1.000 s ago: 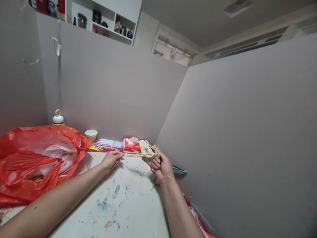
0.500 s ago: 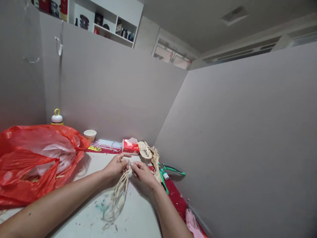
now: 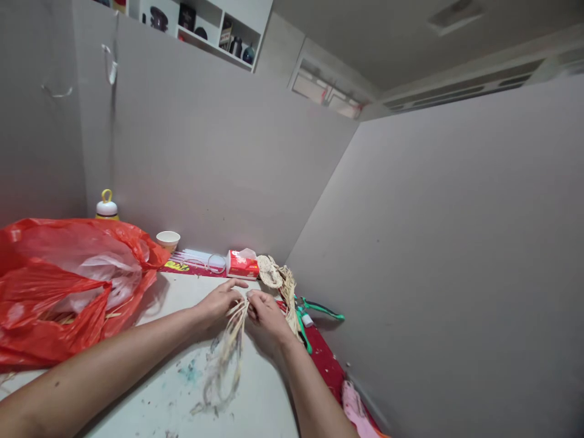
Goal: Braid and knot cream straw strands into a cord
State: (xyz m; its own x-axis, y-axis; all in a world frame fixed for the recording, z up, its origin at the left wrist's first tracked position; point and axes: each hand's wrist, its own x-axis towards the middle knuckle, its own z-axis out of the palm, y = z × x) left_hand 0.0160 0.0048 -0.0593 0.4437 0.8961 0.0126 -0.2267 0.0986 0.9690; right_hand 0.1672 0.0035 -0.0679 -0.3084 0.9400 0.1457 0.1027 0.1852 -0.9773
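A bundle of pale, straw-like strands [image 3: 233,340] hangs from between my hands, its lower loops blurred over the white table [image 3: 182,389]. My right hand [image 3: 264,311] pinches the strands near their top with thumb and bent fingers. Close beside it, my left hand [image 3: 222,304] has its thumb and lower fingers curled at the strands, while the index finger stretches out above. The exact top of the bundle is hidden by my fingers. Just beyond my right hand lie a coiled piece of braided straw [image 3: 269,272] and a hank of similar strands [image 3: 289,295].
An open red plastic bag [image 3: 77,292] fills the left side. Along the back stand a bottle [image 3: 107,207], a paper cup [image 3: 168,239] and a red tissue pack [image 3: 243,264]. Green-handled pliers [image 3: 303,322] lie at the right, by the grey partition [image 3: 433,255]. Pink cloth [image 3: 353,404] is near the front right.
The view has tilted slightly downward. Both hands have shifted a little rightward in the view, and the hanging strands have swung and spread at the top.
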